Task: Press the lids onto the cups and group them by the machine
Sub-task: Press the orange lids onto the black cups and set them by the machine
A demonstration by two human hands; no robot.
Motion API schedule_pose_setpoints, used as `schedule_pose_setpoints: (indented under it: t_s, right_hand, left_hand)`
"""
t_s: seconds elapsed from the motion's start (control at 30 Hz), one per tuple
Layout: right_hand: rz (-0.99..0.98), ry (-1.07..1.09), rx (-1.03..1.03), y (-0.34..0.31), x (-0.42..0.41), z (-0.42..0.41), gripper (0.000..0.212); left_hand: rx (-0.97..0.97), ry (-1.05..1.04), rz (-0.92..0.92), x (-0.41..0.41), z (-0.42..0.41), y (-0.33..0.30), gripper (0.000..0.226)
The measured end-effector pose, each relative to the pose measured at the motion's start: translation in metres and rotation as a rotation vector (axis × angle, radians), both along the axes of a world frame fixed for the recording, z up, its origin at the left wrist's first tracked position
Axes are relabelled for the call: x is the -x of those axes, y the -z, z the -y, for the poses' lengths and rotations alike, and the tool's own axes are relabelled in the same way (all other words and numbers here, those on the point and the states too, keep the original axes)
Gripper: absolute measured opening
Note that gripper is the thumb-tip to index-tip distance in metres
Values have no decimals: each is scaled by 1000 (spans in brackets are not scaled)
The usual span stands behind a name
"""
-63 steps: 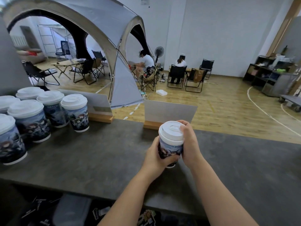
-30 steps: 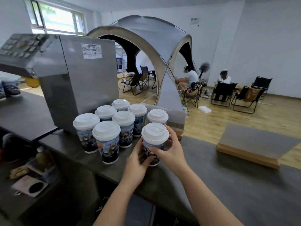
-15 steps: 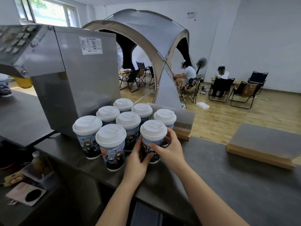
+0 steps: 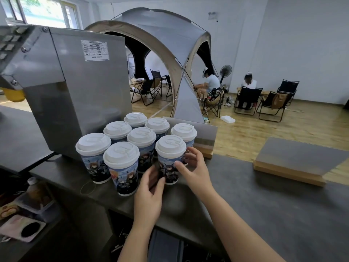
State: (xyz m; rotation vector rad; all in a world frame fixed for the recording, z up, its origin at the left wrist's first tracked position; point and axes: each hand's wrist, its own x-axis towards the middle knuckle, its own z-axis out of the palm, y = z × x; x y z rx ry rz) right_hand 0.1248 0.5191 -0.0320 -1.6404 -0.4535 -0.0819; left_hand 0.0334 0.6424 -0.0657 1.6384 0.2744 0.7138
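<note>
While both hands flank it with loosely curved fingers, left hand (image 4: pixel 149 193) and right hand (image 4: pixel 194 171) touch the lidded cup (image 4: pixel 170 159). Cup stands upright, long axis vertical, lid up, on the counter (image 4: pixel 264 201). It sits at the near right of the cup group (image 4: pixel 132 140) beside the steel machine (image 4: pixel 75 87).

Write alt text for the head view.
Both hands, left and right, flank a lidded cup on the counter, beside seven more lidded cups by the machine. A tent and seated people are behind.
</note>
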Motion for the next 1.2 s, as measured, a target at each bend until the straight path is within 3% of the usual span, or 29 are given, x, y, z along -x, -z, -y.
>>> schedule_pose_setpoints:
  t_s: [0.07,0.13,0.2,0.33,0.43,0.73,1.2]
  right_hand:
    - [-14,22,-53,3,3,20,31]
    - [-38,47,-92,2,9,48,18]
    - [-41,99,-108,-1,15,82,18]
    - [-32,255,-143,-12,30,163,23]
    - [-14,410,-170,-17,41,231,24]
    - [26,843,-181,-25,103,459,26]
    - [-44,1466,-247,-9,171,765,13]
  left_hand:
    - [-21,-75,29,13,10,1,26]
    - [-21,-93,31,20,21,-1,20]
    - [-1,-53,36,20,33,-6,11]
    - [41,53,59,6,82,-15,12]
    - [69,178,31,-10,140,-10,24]
    - [41,641,-7,-37,362,-27,26]
    - [-19,1028,-125,-15,758,-46,22]
